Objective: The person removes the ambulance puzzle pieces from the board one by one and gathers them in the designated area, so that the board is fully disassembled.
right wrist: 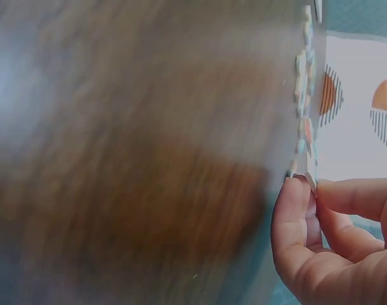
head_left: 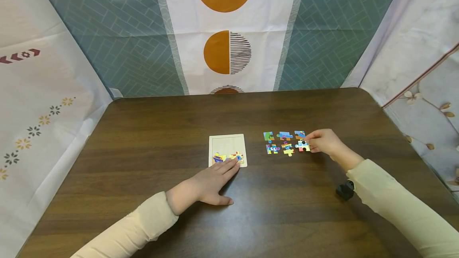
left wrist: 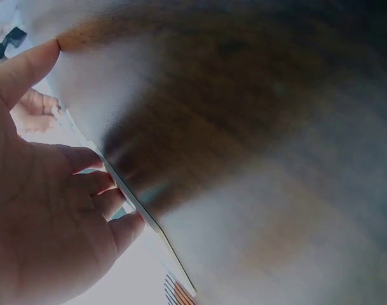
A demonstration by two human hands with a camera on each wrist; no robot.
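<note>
A pale wooden puzzle tray [head_left: 227, 135] lies flat near the table's middle, with colourful jigsaw pieces [head_left: 237, 156] along its near side. Across the tray's near edge rest the straight fingers of my left hand [head_left: 215, 184], its thumb spread away. In the left wrist view, these fingertips touch the tray's edge [left wrist: 171, 254]. To the right, my right hand [head_left: 324, 142] pinches a jigsaw piece [head_left: 303, 145] at the end of the near row. The right wrist view shows thumb and fingers closed on a thin piece [right wrist: 311, 175], seen edge-on.
Other loose jigsaw pieces [head_left: 272, 149] lie in two short rows between the tray and my right hand. The brown wooden table [head_left: 161, 130] meets a patterned cloth [head_left: 229, 79] at its far edge. A black wrist camera [head_left: 345, 190] hangs under the right sleeve.
</note>
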